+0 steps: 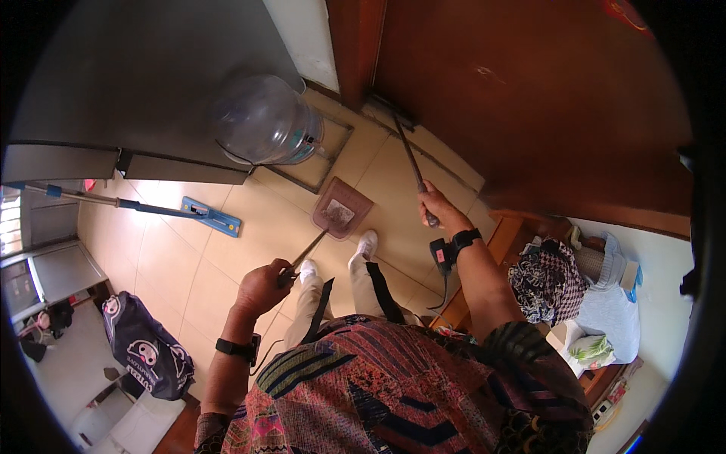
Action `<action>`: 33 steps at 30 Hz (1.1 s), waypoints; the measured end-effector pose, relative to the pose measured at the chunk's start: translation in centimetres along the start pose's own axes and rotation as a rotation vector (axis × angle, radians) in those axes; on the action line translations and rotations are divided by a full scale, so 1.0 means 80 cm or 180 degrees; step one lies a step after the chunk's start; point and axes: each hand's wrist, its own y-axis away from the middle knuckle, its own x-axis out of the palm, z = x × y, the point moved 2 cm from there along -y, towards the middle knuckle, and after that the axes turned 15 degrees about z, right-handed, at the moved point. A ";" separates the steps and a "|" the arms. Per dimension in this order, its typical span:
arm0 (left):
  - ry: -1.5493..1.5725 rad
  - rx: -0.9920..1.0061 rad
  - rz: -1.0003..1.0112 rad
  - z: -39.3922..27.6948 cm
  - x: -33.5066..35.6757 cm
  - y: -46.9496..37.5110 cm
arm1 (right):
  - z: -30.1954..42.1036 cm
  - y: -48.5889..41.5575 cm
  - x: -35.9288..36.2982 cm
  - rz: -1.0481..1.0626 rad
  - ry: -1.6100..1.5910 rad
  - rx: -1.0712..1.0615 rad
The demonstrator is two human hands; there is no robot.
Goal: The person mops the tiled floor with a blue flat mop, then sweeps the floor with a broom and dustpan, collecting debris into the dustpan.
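My left hand (264, 286) is closed around the handle of a long-handled dustpan (347, 198). The brownish-pink pan rests on the tiled floor ahead of my feet, with grey dust or debris lying in it. In my right hand (439, 205) is the grip of a broom, whose dark stick (409, 153) slants away from me. Its dark broom head (391, 109) touches the floor at the foot of a reddish-brown wooden door (510, 96), beside the door frame. The bristles are hard to make out in the shadow there.
A large clear water bottle (269, 122) stands left of the dustpan, by a dark-framed floor panel (317, 181). A blue flat mop (211, 217) lies further left. A dark printed bag (147, 352) is at lower left. On my right, a wooden bench (505, 241) bears cloths and bags.
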 end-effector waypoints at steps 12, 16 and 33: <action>-0.0058 0.0069 0.0026 0.004 -0.006 -0.004 | -0.052 0.151 0.028 0.0532 -0.0936 0.0305; 0.0248 -0.0161 0.0054 -0.003 -0.001 -0.001 | -0.016 0.140 0.040 0.0817 -0.1232 0.0079; 0.0244 -0.0207 -0.0122 -0.022 -0.010 0.003 | 0.113 -0.040 0.060 0.2033 -0.2994 -0.1140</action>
